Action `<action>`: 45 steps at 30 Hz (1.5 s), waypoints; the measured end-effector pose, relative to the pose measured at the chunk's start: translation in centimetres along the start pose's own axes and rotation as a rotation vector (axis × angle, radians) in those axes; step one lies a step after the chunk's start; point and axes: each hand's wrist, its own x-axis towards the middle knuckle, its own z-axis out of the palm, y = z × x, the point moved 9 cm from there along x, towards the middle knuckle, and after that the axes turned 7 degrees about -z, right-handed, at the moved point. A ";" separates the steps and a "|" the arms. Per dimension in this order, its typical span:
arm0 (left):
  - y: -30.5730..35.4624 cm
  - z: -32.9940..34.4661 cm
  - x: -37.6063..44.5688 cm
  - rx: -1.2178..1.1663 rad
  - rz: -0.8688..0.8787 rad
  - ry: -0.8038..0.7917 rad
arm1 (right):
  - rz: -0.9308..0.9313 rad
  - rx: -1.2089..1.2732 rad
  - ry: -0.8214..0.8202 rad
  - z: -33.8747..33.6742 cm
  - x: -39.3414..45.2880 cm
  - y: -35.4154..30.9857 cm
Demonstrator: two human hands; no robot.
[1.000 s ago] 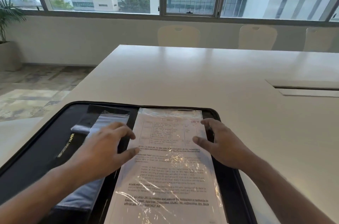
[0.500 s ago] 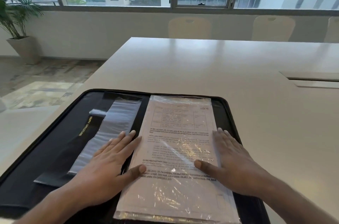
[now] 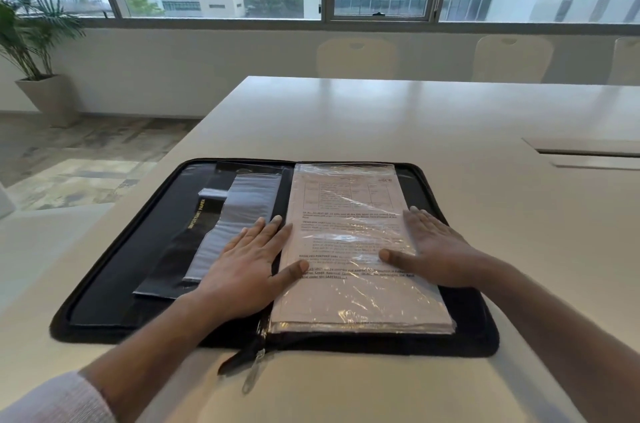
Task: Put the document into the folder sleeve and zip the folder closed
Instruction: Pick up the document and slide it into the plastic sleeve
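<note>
The white table [image 3: 398, 118] stretches away from me toward 12 o'clock, and the black folder [image 3: 114, 267] lies open flat on its near part, spine running from 6 to 12. In the folder's right half sits the clear sleeve [image 3: 349, 305], and the printed document [image 3: 343, 215] is inside it, its long axis along the same 6-to-12 line, heading at the 12 end. The left half holds a dark pocket with gold lettering and a shiny grey strip. My left hand [image 3: 242, 270] lies palm down across the spine at 9 o'clock of the document, fingers spread flat, gripping nothing, thumb on the sleeve. My right hand [image 3: 436, 253] presses flat at 3 o'clock, fingers wide, thumb on the plastic. The zip pull [image 3: 254, 370] trails onto the table at 6 o'clock.
</note>
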 end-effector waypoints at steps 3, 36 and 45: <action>0.0 -0.1 0.8 -0.007 -0.003 0.021 | -0.008 0.002 0.020 -0.3 0.7 0.3; -17.1 -5.8 -13.0 -0.371 -0.835 0.457 | -0.231 0.064 0.257 2.8 -2.4 -14.7; -18.1 -9.9 -15.7 -1.353 -0.532 1.118 | -0.201 0.015 0.240 3.5 -3.5 -14.8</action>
